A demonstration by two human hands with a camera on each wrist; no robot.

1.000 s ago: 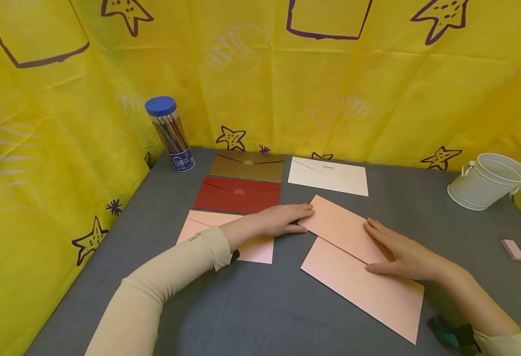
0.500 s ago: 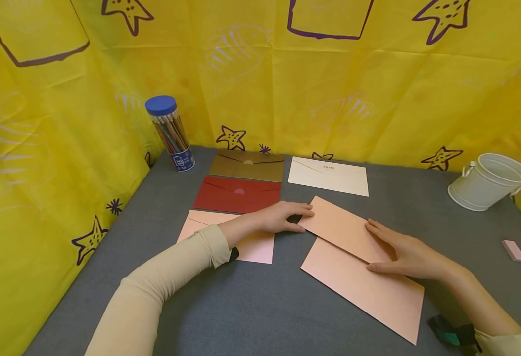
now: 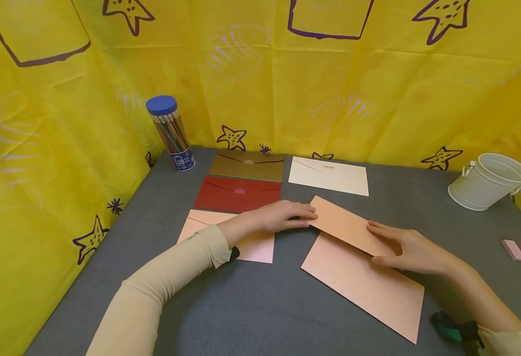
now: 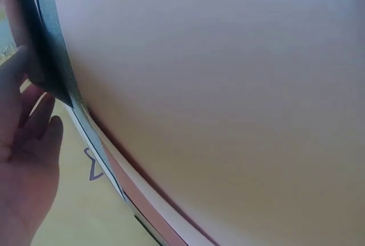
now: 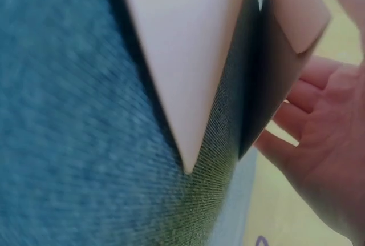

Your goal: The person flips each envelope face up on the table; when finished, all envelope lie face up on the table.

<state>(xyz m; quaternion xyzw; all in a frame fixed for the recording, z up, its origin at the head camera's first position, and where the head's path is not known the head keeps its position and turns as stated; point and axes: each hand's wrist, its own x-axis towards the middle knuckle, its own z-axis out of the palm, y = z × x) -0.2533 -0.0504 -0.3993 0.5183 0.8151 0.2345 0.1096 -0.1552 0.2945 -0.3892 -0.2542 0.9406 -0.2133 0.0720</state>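
Both hands lift the pink paper envelope's long flap (image 3: 347,228) to fold it: left hand (image 3: 278,216) pinches 1 corner, right hand (image 3: 409,249) grips the other end.

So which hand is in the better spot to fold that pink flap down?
Probably the right hand: it grips the raised flap along its long edge, over the pink envelope. The left hand only pinches the flap's far corner.
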